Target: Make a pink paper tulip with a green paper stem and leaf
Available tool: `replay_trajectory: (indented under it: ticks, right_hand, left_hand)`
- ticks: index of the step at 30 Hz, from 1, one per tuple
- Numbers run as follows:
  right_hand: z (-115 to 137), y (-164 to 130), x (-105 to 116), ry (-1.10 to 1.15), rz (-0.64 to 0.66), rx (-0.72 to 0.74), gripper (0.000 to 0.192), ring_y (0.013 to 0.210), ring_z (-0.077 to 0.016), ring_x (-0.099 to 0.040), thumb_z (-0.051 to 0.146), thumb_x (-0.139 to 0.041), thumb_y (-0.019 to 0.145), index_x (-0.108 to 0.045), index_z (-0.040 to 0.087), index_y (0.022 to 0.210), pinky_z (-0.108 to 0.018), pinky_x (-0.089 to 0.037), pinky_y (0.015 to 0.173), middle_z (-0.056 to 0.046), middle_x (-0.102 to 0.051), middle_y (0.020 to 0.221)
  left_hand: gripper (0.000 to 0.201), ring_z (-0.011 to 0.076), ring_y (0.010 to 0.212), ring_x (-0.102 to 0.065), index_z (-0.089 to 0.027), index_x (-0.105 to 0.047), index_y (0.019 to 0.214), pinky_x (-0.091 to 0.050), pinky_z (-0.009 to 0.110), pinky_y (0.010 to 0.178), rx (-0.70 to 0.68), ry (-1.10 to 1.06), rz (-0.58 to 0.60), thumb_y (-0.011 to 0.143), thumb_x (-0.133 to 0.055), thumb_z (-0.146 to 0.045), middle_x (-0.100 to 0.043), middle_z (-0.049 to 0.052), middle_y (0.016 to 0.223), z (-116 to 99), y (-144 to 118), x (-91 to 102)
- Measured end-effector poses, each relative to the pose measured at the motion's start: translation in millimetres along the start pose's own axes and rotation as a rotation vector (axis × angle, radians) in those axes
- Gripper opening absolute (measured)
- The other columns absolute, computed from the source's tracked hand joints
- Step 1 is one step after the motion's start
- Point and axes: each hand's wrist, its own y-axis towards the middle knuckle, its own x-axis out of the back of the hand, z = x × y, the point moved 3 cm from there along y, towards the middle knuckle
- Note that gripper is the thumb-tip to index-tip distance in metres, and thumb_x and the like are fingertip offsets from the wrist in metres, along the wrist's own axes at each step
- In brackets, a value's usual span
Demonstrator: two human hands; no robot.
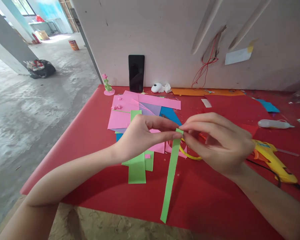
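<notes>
My left hand (142,135) and my right hand (220,143) meet above the red table (94,186), both pinching the top end of a long green paper strip (171,173). The strip hangs down toward me, its lower end reaching past the table's front edge. The fingertips of both hands touch at the strip's upper tip. Under my left hand lie more green paper pieces (137,168) and a stack of pink sheets (122,115).
A yellow glue gun (275,161) with a black cord lies at the right. A white glue bottle (273,124), orange paper (200,91), blue paper (268,106), a black phone (136,73) leaning on the wall, and a small paper figure (107,86) stand farther back.
</notes>
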Motion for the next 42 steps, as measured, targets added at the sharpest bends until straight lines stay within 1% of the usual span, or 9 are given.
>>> replay_trajectory:
  ticks: [3, 10, 15, 20, 22, 24, 29, 33, 42]
  right_hand:
    - [-3.0, 1.2, -3.6, 0.142, 0.027, -0.153, 0.014, 0.053, -0.0051, -0.054, 0.007, -0.063, 0.078, -0.061, 0.020, 0.081, -0.020, -0.047, 0.044, -0.002, -0.063, 0.078]
    - [-2.5, 2.2, -5.5, 0.129, 0.074, -0.252, 0.012, 0.051, -0.0038, -0.051, 0.008, -0.060, 0.079, -0.061, 0.019, 0.078, -0.017, -0.043, 0.041, -0.001, -0.064, 0.078]
    - [1.3, 1.1, -2.8, -0.028, 0.021, -0.095, 0.015, 0.056, -0.0075, -0.057, 0.006, -0.060, 0.079, -0.060, 0.021, 0.078, -0.020, -0.046, 0.044, -0.002, -0.067, 0.075]
    - [3.7, -1.5, -2.0, -0.176, -0.016, 0.084, 0.017, 0.060, -0.0102, -0.062, 0.004, -0.064, 0.076, -0.060, 0.019, 0.081, -0.022, -0.046, 0.046, -0.004, -0.068, 0.072]
    - [3.4, -2.1, -2.5, -0.181, -0.019, 0.102, 0.016, 0.061, -0.0101, -0.062, 0.004, -0.065, 0.076, -0.060, 0.019, 0.081, -0.021, -0.047, 0.048, -0.004, -0.068, 0.073]
    - [1.4, -1.6, -3.5, -0.111, -0.013, 0.026, 0.015, 0.057, -0.0084, -0.059, 0.005, -0.063, 0.077, -0.061, 0.019, 0.081, -0.021, -0.047, 0.047, -0.003, -0.067, 0.076]
    - [-4.7, 0.7, -6.5, 0.247, 0.019, -0.333, 0.014, 0.052, -0.0055, -0.053, 0.009, -0.062, 0.078, -0.062, 0.023, 0.081, -0.019, -0.045, 0.043, 0.000, -0.063, 0.080]
    - [-7.0, 1.5, -8.2, 0.347, 0.082, -0.483, 0.009, 0.049, -0.0050, -0.052, 0.012, -0.063, 0.076, -0.061, 0.021, 0.074, -0.017, -0.043, 0.038, 0.002, -0.061, 0.074]
    - [-4.5, -0.8, -4.3, 0.265, 0.018, -0.338, 0.021, 0.057, -0.0062, -0.056, 0.002, -0.061, 0.076, -0.063, 0.023, 0.075, -0.020, -0.045, 0.046, 0.002, -0.063, 0.078]
  left_hand:
    - [0.009, 0.0103, 0.076, -0.070, -0.017, -0.073, 0.079, -0.056, 0.016, 0.069, -0.020, 0.006, -0.028, 0.070, -0.075, -0.019, -0.075, -0.002, 0.080, -1.7, -0.2, 1.3]
    - [0.029, 0.0102, 0.078, -0.071, -0.016, -0.065, 0.094, -0.056, 0.015, 0.071, 0.021, -0.018, -0.063, 0.067, -0.076, -0.015, -0.074, -0.003, 0.077, -1.0, 1.6, 3.2]
    - [0.022, 0.0096, 0.076, -0.071, -0.016, -0.068, 0.084, -0.055, 0.012, 0.066, 0.116, -0.050, -0.005, 0.064, -0.078, -0.015, -0.074, -0.003, 0.075, 2.7, 2.3, 1.9]
    - [0.013, 0.0082, 0.063, -0.068, -0.016, -0.070, 0.078, -0.054, 0.014, 0.060, 0.135, -0.131, 0.054, 0.068, -0.077, -0.020, -0.071, -0.004, 0.064, 5.6, 2.4, -0.6]
    - [0.015, 0.0088, 0.064, -0.068, -0.015, -0.069, 0.078, -0.055, 0.015, 0.062, 0.141, -0.164, 0.053, 0.067, -0.077, -0.021, -0.072, -0.003, 0.065, 5.9, 2.3, -0.9]
    - [0.018, 0.0102, 0.067, -0.069, -0.014, -0.069, 0.078, -0.056, 0.016, 0.063, 0.139, -0.168, 0.034, 0.065, -0.079, -0.021, -0.072, -0.002, 0.067, 5.3, 2.0, -0.3]
    - [0.022, 0.0138, 0.076, -0.071, -0.014, -0.066, 0.082, -0.058, 0.020, 0.067, 0.066, -0.100, -0.017, 0.065, -0.078, -0.022, -0.073, 0.000, 0.076, 0.7, 1.5, 2.2]
    - [0.025, 0.0136, 0.079, -0.071, -0.017, -0.062, 0.089, -0.058, 0.022, 0.074, 0.005, -0.034, -0.046, 0.068, -0.075, -0.019, -0.073, -0.001, 0.077, -2.3, 1.5, 3.8]
    - [0.017, 0.0128, 0.076, -0.071, -0.016, -0.067, 0.082, -0.058, 0.019, 0.068, 0.045, 0.002, 0.019, 0.069, -0.076, -0.023, -0.073, 0.000, 0.076, -2.5, -1.0, 2.5]
